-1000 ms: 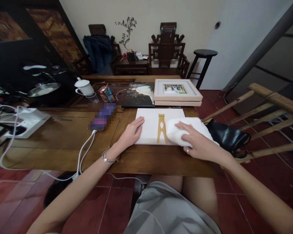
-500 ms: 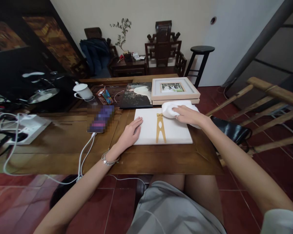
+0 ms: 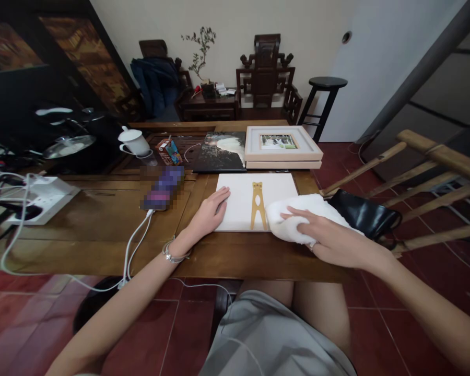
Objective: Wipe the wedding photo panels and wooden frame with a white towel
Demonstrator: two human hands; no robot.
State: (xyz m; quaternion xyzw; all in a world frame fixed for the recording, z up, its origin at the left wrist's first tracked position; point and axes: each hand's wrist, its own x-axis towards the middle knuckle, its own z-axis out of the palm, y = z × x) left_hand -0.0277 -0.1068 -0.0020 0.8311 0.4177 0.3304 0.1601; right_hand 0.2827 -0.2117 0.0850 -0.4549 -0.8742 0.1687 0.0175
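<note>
A flat white board (image 3: pixel 237 201) lies on the wooden table, with a gold-coloured folding stand leg (image 3: pixel 256 206) along its middle. My left hand (image 3: pixel 211 210) rests open on the board's left edge, fingers stretched out. A bunched white cloth (image 3: pixel 297 209) is gripped in my right hand (image 3: pixel 325 235), which presses it over the board's lower right corner. That corner is hidden under the cloth. Whether the gold leg is fixed to the board I cannot tell.
Behind the board lie stacked light wood picture frames (image 3: pixel 317 156) and a dark photo panel (image 3: pixel 219 151). Leftward are a phone (image 3: pixel 162 188), a drink carton (image 3: pixel 169 151), a lidded white cup (image 3: pixel 133 142) and a power strip (image 3: pixel 47 201) with cables. A wooden chair (image 3: pixel 434 156) stands right.
My right hand has drawn the white cloth from the board's upper right corner down toward its lower right corner. My left hand has stayed on the left edge.
</note>
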